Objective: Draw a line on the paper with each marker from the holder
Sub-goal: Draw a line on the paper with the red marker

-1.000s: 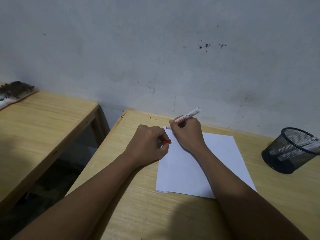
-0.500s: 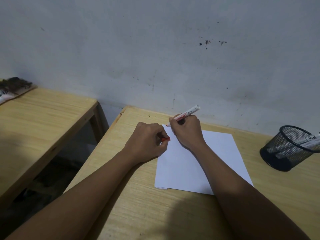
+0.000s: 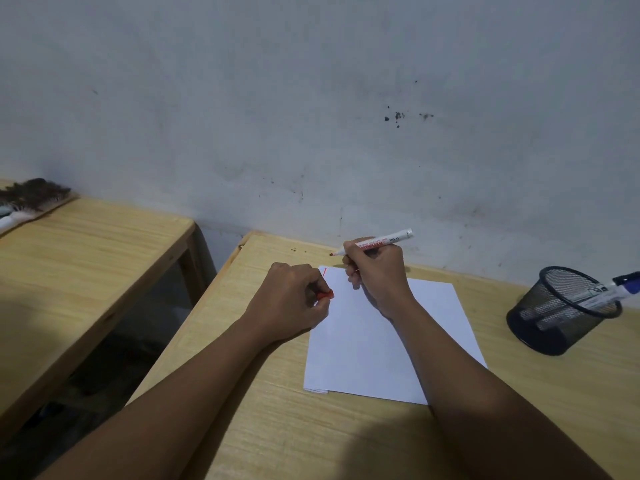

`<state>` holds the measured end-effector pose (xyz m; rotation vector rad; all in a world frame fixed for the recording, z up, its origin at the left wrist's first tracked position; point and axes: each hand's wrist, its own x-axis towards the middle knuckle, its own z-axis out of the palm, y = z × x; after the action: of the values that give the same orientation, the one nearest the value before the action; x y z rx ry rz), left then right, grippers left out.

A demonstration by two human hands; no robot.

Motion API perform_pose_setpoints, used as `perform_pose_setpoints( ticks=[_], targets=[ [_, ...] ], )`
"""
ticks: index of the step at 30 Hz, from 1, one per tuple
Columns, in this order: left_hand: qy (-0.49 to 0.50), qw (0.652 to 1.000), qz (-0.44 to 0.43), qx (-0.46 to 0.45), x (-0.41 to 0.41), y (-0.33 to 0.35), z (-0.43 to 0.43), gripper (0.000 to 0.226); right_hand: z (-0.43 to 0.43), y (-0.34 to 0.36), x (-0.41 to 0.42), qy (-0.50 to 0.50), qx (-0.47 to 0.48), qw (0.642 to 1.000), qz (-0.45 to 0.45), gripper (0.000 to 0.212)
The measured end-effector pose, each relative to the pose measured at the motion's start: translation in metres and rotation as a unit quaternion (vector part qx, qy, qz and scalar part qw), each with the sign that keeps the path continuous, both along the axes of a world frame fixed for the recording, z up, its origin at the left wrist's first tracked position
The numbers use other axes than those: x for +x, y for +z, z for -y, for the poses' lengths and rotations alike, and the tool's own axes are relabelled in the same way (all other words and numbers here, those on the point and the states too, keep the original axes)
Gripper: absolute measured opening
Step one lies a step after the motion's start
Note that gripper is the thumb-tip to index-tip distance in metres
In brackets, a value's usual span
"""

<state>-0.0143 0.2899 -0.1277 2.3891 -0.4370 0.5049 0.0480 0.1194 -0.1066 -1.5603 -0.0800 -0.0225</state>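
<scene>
A white sheet of paper lies on the wooden desk. A short red line shows at its top left corner. My right hand grips an uncapped red marker, its tip lifted past the paper's far edge and pointing left. My left hand rests at the paper's left edge, closed on the red cap. A black mesh holder stands at the right with a blue-capped marker leaning out of it and another marker inside.
A second wooden table stands to the left across a gap, with a feather duster on its far corner. A grey wall runs right behind both tables.
My right hand has lifted the marker off the paper and moved it slightly away, uncovering a short red line at the corner. My left hand stays put.
</scene>
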Motion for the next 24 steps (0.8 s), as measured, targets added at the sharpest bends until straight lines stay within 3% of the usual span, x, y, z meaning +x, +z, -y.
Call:
perform_pose_setpoints(
  ticks=[10,18,24],
  targets=[
    [0.095,0.993,0.035,0.053,-0.017,0.021,0.017,0.008,0.044,0.049,-0.04,-0.014,0.036,0.998,0.045,0.012],
    [0.05,0.986,0.051,-0.153,-0.026,0.094,0.063,0.011,0.091,0.104,-0.074,-0.035,0.075,0.993,0.083,0.014],
    [-0.006,0.969,0.063,-0.239,-0.037,0.149,0.104,0.013,0.124,0.146,-0.101,-0.075,0.105,0.98,0.152,0.012]
  ],
)
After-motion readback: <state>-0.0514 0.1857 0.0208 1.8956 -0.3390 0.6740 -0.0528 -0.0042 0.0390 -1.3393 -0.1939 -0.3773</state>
